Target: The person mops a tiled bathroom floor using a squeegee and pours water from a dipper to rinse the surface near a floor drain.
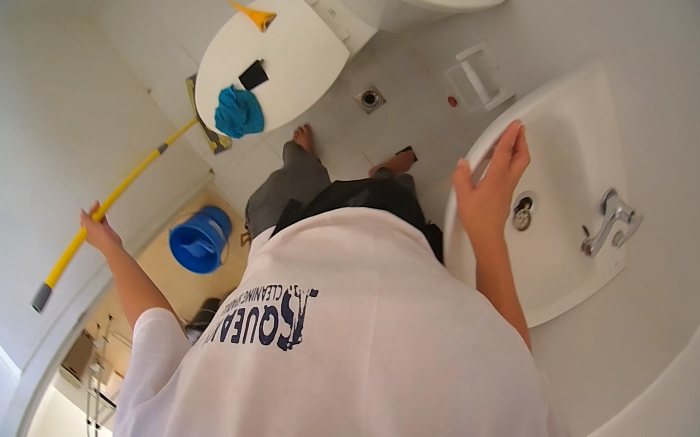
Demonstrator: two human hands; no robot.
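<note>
My left hand (99, 229) is closed around the yellow handle (121, 190) of a flat mop, near its grey-capped end. The handle slants away to the mop head (214, 138), which lies on the floor beside the toilet, partly hidden by the lid. My right hand (493, 182) holds nothing; it lies over the rim of the white washbasin (571, 125), fingers stretched out and thumb apart. On the closed toilet lid (302, 55) are a crumpled blue cloth (239, 112), a small black flat piece (254, 74) and an orange tool (258, 17).
A blue bucket (200, 239) stands by the doorway at the left. The basin has a chrome tap (613, 225) and a drain (523, 211). A floor drain (370, 99) lies ahead of my bare feet. A paper holder (480, 76) is on the wall past the basin.
</note>
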